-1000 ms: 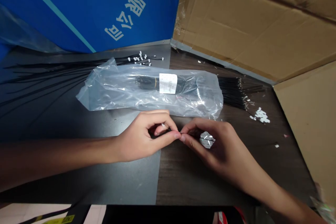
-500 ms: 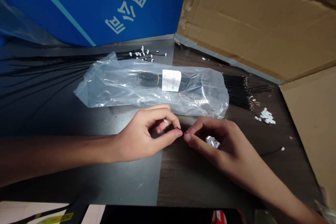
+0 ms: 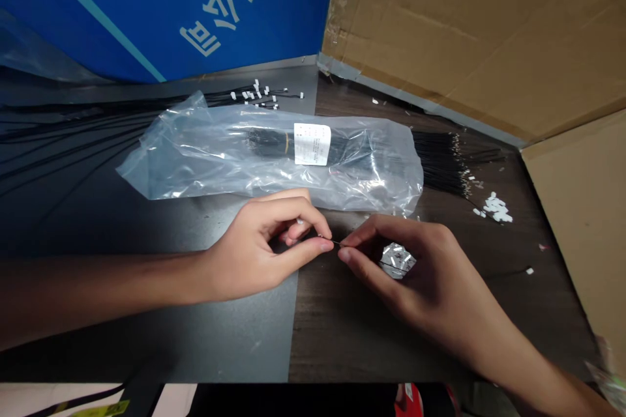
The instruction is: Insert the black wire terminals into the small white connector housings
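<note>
My left hand (image 3: 267,247) is pinched shut, thumb against forefinger, on a tiny white connector at its fingertips. My right hand (image 3: 415,270) is pinched on the end of a thin black wire (image 3: 336,244) that meets the left fingertips. Its palm also cups a small clear bag of white connectors (image 3: 397,259). Both hands hover just in front of a long clear plastic bag (image 3: 274,153) that holds a bundle of black wires with a white label (image 3: 312,143).
Black wires with white connectors (image 3: 259,92) fan out at the back left on the dark table (image 3: 147,313). More black wire ends (image 3: 450,159) and a pile of loose white connectors (image 3: 493,208) lie at the right. A blue box (image 3: 161,0) and cardboard (image 3: 469,32) wall the back.
The fingertips of my two hands have parted slightly, so a short stretch of black wire shows between them. The small connector bag shows more in my right palm. The view has shifted a little.
</note>
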A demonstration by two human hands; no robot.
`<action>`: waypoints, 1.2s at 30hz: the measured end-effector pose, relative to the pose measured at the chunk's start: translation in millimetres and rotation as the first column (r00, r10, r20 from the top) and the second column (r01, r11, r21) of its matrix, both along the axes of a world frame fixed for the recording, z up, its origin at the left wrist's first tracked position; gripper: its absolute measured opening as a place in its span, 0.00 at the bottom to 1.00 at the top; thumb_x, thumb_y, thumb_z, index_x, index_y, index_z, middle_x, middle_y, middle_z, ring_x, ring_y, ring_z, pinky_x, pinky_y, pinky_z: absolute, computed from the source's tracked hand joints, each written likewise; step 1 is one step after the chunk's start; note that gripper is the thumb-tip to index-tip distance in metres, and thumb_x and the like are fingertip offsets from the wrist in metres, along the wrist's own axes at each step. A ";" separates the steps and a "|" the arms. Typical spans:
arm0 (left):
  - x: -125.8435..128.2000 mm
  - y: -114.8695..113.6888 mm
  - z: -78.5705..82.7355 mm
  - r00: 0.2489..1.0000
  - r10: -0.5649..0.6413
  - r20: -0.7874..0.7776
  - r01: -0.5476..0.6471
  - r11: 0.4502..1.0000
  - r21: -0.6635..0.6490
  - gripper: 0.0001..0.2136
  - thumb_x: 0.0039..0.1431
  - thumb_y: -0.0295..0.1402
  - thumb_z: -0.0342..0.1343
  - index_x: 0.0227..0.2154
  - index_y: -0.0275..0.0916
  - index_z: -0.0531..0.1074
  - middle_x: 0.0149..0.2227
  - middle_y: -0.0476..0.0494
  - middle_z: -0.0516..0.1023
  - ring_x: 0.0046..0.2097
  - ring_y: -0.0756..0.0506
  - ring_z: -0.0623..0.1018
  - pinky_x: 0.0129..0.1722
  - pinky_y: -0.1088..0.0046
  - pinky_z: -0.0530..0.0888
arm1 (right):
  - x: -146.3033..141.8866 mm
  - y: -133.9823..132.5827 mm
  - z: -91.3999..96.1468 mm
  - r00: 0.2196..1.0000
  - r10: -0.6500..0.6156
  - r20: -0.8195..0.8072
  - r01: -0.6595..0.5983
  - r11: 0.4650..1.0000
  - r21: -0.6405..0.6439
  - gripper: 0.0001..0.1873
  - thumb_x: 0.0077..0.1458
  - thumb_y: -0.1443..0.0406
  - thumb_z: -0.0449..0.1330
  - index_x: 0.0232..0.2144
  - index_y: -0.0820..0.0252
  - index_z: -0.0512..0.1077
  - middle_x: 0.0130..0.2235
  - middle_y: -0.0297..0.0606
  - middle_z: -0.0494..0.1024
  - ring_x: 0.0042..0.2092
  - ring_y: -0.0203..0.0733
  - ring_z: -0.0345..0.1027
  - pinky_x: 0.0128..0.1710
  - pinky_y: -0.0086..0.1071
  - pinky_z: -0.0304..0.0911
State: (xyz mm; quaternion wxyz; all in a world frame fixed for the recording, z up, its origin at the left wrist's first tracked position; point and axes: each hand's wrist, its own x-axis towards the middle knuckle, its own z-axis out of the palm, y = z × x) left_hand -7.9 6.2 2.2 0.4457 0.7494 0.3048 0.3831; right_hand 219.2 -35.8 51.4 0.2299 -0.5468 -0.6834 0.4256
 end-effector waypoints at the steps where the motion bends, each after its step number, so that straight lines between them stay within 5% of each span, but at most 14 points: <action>1: 0.1 0.7 -0.3 1.000 -0.006 0.004 0.006 1.000 0.027 0.04 0.64 0.21 0.64 0.34 0.35 0.81 0.26 0.53 0.65 0.29 0.52 0.68 0.30 0.75 0.67 | -0.4 -0.2 0.0 1.000 0.003 -0.028 -0.003 1.000 -0.021 0.05 0.64 0.65 0.66 0.36 0.55 0.82 0.34 0.31 0.85 0.34 0.38 0.77 0.33 0.28 0.67; 6: -1.2 0.5 -2.5 0.999 -0.053 0.013 0.050 0.988 0.147 0.06 0.62 0.20 0.67 0.37 0.37 0.83 0.27 0.49 0.75 0.29 0.51 0.72 0.29 0.76 0.69 | -3.1 1.9 -0.3 0.977 -0.006 -0.212 -0.030 0.986 -0.165 0.07 0.65 0.64 0.65 0.34 0.59 0.80 0.31 0.32 0.82 0.34 0.35 0.73 0.33 0.25 0.66; 11: -1.1 -1.7 -2.1 1.000 -0.025 -0.008 0.025 0.991 0.131 0.06 0.60 0.20 0.69 0.36 0.38 0.85 0.28 0.49 0.75 0.28 0.52 0.71 0.28 0.77 0.68 | -5.0 5.5 -0.9 0.957 -0.049 -0.285 -0.030 0.963 -0.268 0.04 0.60 0.67 0.68 0.33 0.62 0.79 0.30 0.32 0.79 0.33 0.33 0.70 0.33 0.23 0.65; 23: 1.5 -0.2 4.1 0.998 -0.023 -0.059 0.020 0.998 -0.056 0.06 0.65 0.24 0.61 0.35 0.35 0.83 0.27 0.51 0.65 0.29 0.51 0.69 0.29 0.74 0.68 | -4.5 -2.6 -5.8 0.993 -0.040 -0.111 0.047 0.997 0.060 0.04 0.64 0.68 0.65 0.35 0.55 0.79 0.34 0.27 0.83 0.35 0.32 0.74 0.37 0.24 0.67; 30: -0.7 -0.3 3.2 0.995 -0.063 -0.076 0.054 0.993 -0.108 0.07 0.66 0.24 0.60 0.34 0.36 0.82 0.28 0.50 0.66 0.29 0.51 0.70 0.30 0.74 0.68 | -6.2 -3.8 -7.1 0.991 -0.017 -0.134 0.020 0.999 0.026 0.04 0.64 0.68 0.64 0.36 0.57 0.79 0.33 0.29 0.81 0.34 0.34 0.72 0.35 0.26 0.67; 36: -3.9 4.6 2.0 0.986 -0.157 0.056 0.165 0.964 -0.208 0.15 0.74 0.28 0.52 0.53 0.38 0.83 0.36 0.43 0.76 0.36 0.48 0.78 0.35 0.74 0.77 | -6.4 1.2 -0.6 0.979 -0.103 -0.176 0.099 0.995 -0.029 0.06 0.61 0.70 0.64 0.31 0.58 0.75 0.29 0.30 0.77 0.31 0.34 0.69 0.32 0.26 0.65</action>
